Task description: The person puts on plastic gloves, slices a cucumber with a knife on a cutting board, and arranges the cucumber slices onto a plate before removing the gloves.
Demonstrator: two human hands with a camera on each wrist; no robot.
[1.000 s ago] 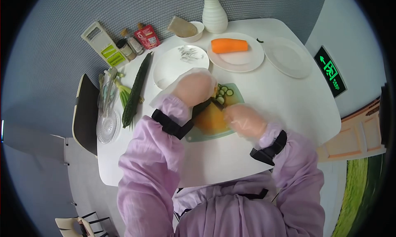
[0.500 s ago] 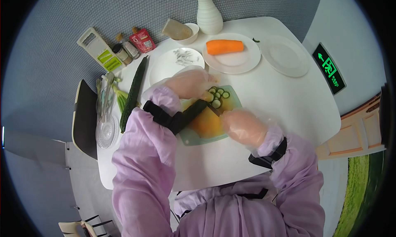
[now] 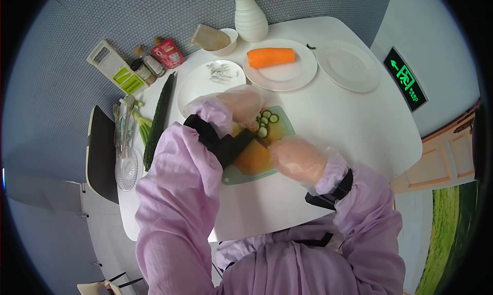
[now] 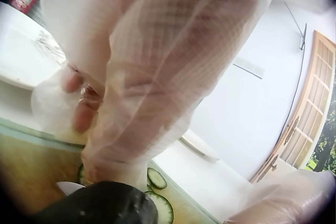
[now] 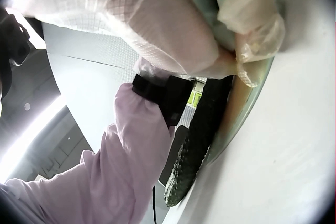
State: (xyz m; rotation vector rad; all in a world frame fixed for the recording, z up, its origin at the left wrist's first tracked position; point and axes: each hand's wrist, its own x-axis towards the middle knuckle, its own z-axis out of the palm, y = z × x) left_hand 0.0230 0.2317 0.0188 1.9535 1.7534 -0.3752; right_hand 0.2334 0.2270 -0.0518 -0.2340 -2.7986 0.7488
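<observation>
My right hand (image 3: 298,157), in a clear plastic glove, grips a knife (image 3: 262,142) over the green-rimmed cutting board (image 3: 237,178). The knife's tip shows beyond the cucumber in the left wrist view. Across the board lies the cut cucumber (image 5: 197,140), its uncut end reaching toward the near left. My gloved left hand (image 3: 241,104) is over its cut end; the fingertips come down right beside the cucumber and its slices. Whether they pinch anything I cannot tell. Several round cucumber slices (image 3: 265,121) lie toward the board's far side.
Behind the board stand a white plate (image 3: 190,87) with grey markings, a plate (image 3: 308,77) with a peeled carrot (image 3: 271,57), and another plate (image 3: 349,69). A whole cucumber (image 3: 159,123) lies left, near a grater (image 3: 115,66), seasoning bottles (image 3: 152,64) and a glass dish (image 3: 127,171).
My left hand has shifted left from over the slices, then its fingertips have come down at the cucumber's cut end. My right hand stays by the board with the knife. The head view has shifted slightly.
</observation>
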